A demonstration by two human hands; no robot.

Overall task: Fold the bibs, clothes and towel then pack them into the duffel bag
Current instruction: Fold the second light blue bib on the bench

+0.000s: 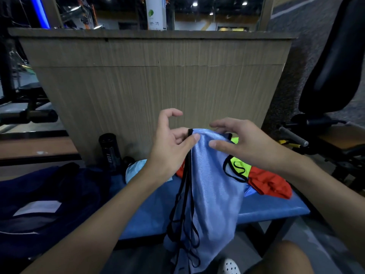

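A: left hand status?
B: thumb and fingers pinch the black-trimmed top of the blue bib. It hangs past the desk edge.
A: right hand?
B: spread, holding nothing, just beside the bib top. duffel bag sits far left.

Bib's lower end out of frame

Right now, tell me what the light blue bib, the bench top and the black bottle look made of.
Light blue bib: thin synthetic mesh, likely polyester; fine ribbed sheen, limp drape, black trim.
Bench top: probably padded vinyl; smooth blue surface, rounded edge.
Black bottle: glossy plastic or coated metal; cannot tell which.
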